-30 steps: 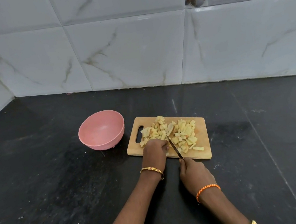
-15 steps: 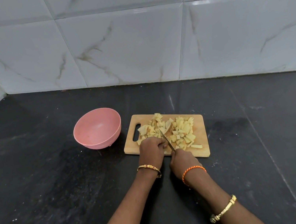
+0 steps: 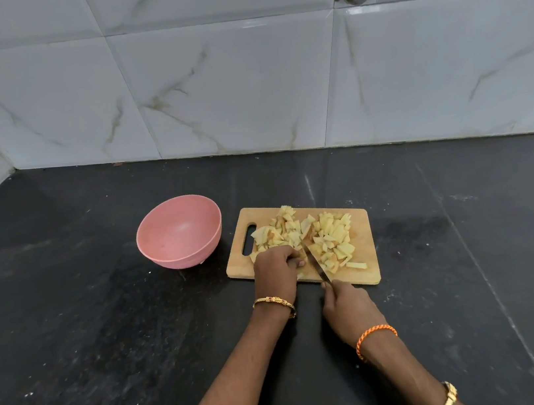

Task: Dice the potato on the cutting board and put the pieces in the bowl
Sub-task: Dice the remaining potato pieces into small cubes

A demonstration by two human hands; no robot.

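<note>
Both forearms are bare. The left wrist wears a gold bangle [image 3: 273,303] with small red stones. The right wrist carries a braided orange thread [image 3: 374,337], and a gold wristwatch [image 3: 448,399] sits higher up.

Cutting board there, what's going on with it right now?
A person is dicing potato on the wooden cutting board. The right hand grips a knife, its blade angled across the board, while the left hand holds down potato beside the blade. A pile of potato pieces covers much of the board. The pink bowl sits left of the board on the black counter, with no pieces in it yet.
</note>
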